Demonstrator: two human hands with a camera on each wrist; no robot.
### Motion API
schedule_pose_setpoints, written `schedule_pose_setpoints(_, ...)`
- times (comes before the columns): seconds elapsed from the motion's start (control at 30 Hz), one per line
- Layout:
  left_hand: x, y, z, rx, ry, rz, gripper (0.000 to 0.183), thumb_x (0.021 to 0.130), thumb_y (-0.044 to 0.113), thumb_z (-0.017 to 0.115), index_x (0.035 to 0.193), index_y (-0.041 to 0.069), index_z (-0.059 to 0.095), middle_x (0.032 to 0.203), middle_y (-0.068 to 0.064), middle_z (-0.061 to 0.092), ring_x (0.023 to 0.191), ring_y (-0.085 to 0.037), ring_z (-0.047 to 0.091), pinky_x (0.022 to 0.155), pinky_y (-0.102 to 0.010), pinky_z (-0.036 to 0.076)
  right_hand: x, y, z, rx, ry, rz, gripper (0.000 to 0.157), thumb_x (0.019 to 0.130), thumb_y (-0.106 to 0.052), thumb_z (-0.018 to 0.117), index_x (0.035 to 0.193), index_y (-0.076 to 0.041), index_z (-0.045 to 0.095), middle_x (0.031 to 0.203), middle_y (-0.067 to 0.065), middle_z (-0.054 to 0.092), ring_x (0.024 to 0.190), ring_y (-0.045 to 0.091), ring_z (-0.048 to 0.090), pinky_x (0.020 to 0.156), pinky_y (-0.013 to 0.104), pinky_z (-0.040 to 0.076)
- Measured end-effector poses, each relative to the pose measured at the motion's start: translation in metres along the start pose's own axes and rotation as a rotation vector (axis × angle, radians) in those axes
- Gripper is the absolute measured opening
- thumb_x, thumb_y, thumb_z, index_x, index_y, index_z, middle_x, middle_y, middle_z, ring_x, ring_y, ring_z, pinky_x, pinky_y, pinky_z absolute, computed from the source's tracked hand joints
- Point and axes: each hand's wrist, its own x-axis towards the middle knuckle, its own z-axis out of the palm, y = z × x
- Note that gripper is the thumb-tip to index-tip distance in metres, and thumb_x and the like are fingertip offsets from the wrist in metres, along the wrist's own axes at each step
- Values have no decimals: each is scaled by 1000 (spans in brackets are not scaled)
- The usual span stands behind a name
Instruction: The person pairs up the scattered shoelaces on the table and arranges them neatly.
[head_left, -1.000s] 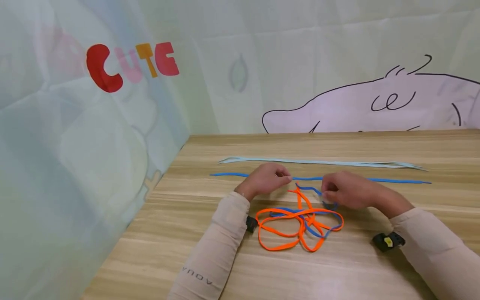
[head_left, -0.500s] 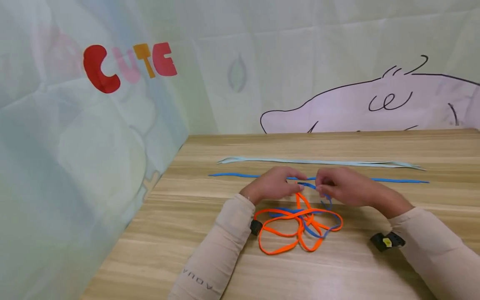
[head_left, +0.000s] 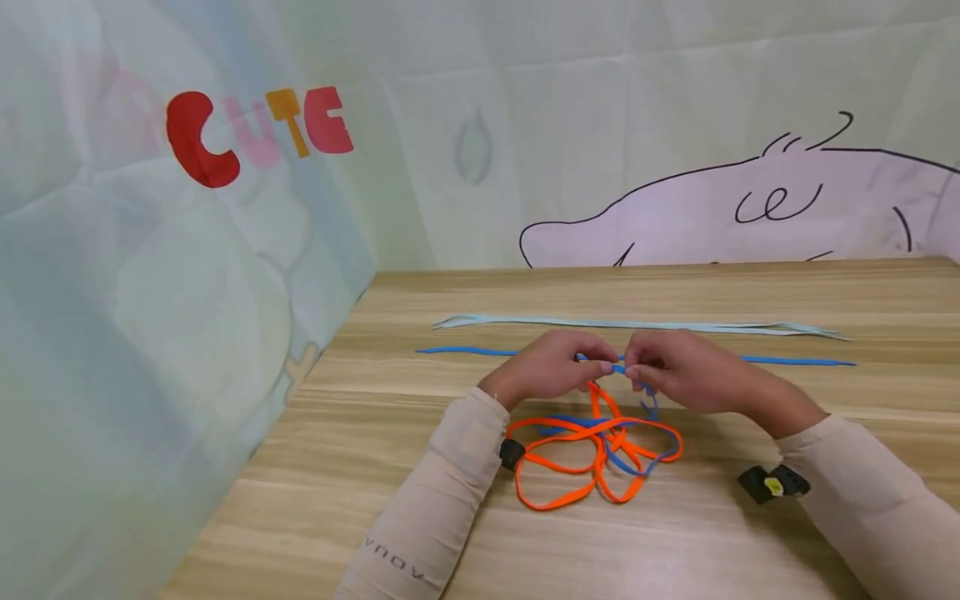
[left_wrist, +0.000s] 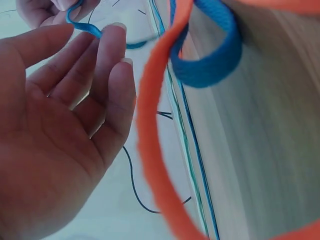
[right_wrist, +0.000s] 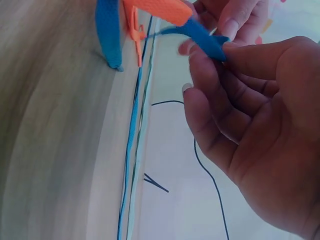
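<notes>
My left hand (head_left: 555, 365) and right hand (head_left: 690, 371) meet over the middle of the table. Between them runs a blue shoelace (head_left: 618, 369), pinched by thumb and fingertips of both hands a short distance apart. In the right wrist view this blue lace (right_wrist: 207, 40) folds at the right fingertips, and its loose end hangs below that hand in the head view. The rest of it winds through a loosely looped orange shoelace (head_left: 555, 504) lying below the hands. One peak of the orange lace reaches up to the left fingertips, which hide part of it.
A second blue shoelace (head_left: 795, 362) lies straight across the wooden table (head_left: 330, 500), partly behind the hands. Beyond it stretches a doubled pale-blue shoelace (head_left: 600, 322). Printed cloth (head_left: 450, 200) stands along the table's back and left sides.
My left hand has moved right and taken hold of the blue lace. The right hand has shifted slightly left and up, bringing the lace close to the left fingertips.
</notes>
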Motion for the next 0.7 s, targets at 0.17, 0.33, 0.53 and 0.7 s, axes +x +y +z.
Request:
schedule_pose_setpoints(0.17, -1, 1, -1, -3, -5, 28, 25, 104, 26, 57, 117, 9, 70, 92, 2, 66, 76, -13, 65, 72, -24, 53, 0, -2, -4, 30, 12, 8, 5, 100, -12, 62, 98, -8, 60, 83, 4, 67, 75, 19, 62, 68, 32, 52)
schedule_pose_setpoints(0.33, -2, 1, -5, -35, -10, 47, 28, 104, 31, 55, 106, 9, 73, 89, 0, 65, 76, -13, 66, 74, -26, 54, -1, -5, -5, 99, 5, 18, 7, 101, -14, 62, 100, -8, 60, 86, 6, 67, 77, 22, 63, 70, 34, 53)
schedule_pose_setpoints(0.53, -5, 4, -9, -95, -6, 59, 30, 101, 36, 60, 94, 11, 75, 89, -3, 67, 81, -19, 67, 76, -30, 56, -1, -9, -6, 131, 17, 18, 9, 100, -15, 63, 100, -7, 61, 85, 4, 66, 77, 21, 62, 71, 37, 54)
schedule_pose_setpoints(0.7, -6, 6, -10, -152, -6, 58, 26, 101, 30, 62, 95, 7, 74, 91, -8, 69, 88, -34, 65, 79, -40, 57, -3, -10, -7, 193, 17, 48, 11, 99, -17, 65, 100, -7, 63, 87, 9, 67, 79, 23, 63, 74, 35, 55)
